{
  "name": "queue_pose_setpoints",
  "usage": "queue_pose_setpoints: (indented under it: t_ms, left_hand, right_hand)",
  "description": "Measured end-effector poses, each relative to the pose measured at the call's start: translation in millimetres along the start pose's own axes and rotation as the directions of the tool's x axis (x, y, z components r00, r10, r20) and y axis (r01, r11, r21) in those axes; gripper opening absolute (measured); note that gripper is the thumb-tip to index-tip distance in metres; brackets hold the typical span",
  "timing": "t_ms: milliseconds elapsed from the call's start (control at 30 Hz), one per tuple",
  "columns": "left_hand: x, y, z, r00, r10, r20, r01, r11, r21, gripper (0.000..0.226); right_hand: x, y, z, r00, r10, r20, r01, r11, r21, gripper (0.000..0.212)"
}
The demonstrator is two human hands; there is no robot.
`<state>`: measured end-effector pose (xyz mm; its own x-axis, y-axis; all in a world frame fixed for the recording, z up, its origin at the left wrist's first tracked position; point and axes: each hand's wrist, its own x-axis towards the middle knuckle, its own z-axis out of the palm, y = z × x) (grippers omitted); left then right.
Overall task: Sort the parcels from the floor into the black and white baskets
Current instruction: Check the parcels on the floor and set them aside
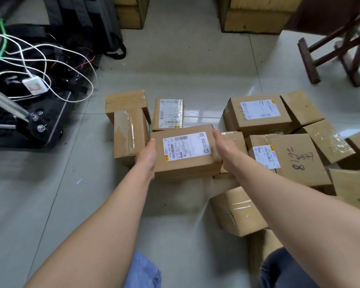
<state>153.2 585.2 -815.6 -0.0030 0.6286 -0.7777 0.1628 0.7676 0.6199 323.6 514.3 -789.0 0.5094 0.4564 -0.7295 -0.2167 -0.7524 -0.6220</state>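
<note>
A brown cardboard parcel (185,161) with a white shipping label on top is held between both hands, lifted a little above the tiled floor. My left hand (148,156) grips its left side and my right hand (223,150) grips its right side. Around it lie several other cardboard parcels: a taped one (129,134) to the left, a flat labelled one (168,114) behind, a larger labelled box (258,113) at the right and one with handwriting (293,159). No white basket is in view.
A black crate-like container (29,125) with tangled white and green cords (40,59) stands at the left. Wooden crates (254,19) sit at the back and a dark wooden stool frame (337,55) at the right. My knees in jeans (283,269) are at the bottom.
</note>
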Motion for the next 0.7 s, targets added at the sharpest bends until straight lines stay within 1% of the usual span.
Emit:
queue_pose_setpoints:
  t_ms: [33,67,100,233,367,500,600,633,700]
  left_hand:
    - [-4,3,1,1.000,0.013,0.007,-0.013,1.000,-0.012,0.036]
    - [-8,5,1,0.999,0.033,0.002,-0.033,0.999,-0.026,0.034]
    - [-8,6,1,0.999,0.051,-0.008,-0.051,0.998,-0.034,0.035]
    - [-8,11,-2,0.997,0.080,-0.019,-0.082,0.994,-0.070,0.052]
    - [-13,20,-1,0.993,0.120,-0.008,-0.120,0.989,-0.081,0.050]
    - [-19,27,-1,0.982,0.185,-0.029,-0.187,0.978,-0.092,0.062]
    - [-28,31,0,0.972,0.232,-0.046,-0.235,0.968,-0.090,0.062]
    - [-28,33,0,0.970,0.238,-0.051,-0.242,0.965,-0.097,0.066]
    - [-21,36,0,0.966,0.250,-0.065,-0.256,0.960,-0.109,0.089]
  right_hand:
    - [2,-1,-1,1.000,0.000,-0.019,0.000,1.000,0.008,0.066]
    - [2,-3,-1,0.999,-0.001,-0.033,0.001,1.000,0.011,0.067]
    - [3,-3,-1,0.999,-0.002,-0.041,0.003,1.000,0.024,0.067]
    - [3,-6,-5,0.997,-0.033,-0.072,0.040,0.994,0.105,0.070]
    - [0,-14,-7,0.985,-0.068,-0.160,0.082,0.993,0.082,0.079]
    - [-4,-23,-8,0.985,-0.103,-0.142,0.122,0.983,0.135,0.075]
    - [-10,-27,-8,0.981,-0.130,-0.140,0.152,0.976,0.157,0.074]
    - [-11,-28,-8,0.980,-0.138,-0.145,0.161,0.973,0.164,0.076]
    - [-8,-30,-6,0.976,-0.154,-0.153,0.183,0.965,0.191,0.079]
